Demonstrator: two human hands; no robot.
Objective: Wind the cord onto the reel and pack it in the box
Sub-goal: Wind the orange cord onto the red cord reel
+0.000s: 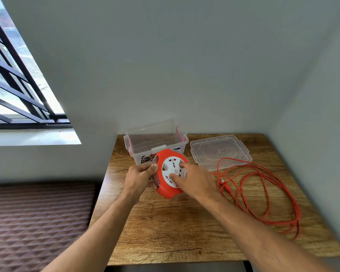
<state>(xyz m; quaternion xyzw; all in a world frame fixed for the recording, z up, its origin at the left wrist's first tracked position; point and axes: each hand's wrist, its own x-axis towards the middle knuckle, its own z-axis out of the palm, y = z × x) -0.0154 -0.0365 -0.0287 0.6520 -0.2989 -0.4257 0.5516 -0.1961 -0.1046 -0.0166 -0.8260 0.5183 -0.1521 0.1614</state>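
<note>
Firmly, left hand [138,176] around reel [170,173].

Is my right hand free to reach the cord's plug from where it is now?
Probably yes: the plug lies uncovered on the table just beside the right hand, though its fingers now rest on the reel.

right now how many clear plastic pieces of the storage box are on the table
2. The open clear storage box stands at the table's far edge, behind the red cord reel. Its clear lid lies flat to the right of it, with orange cord loops touching its near edge.
</note>
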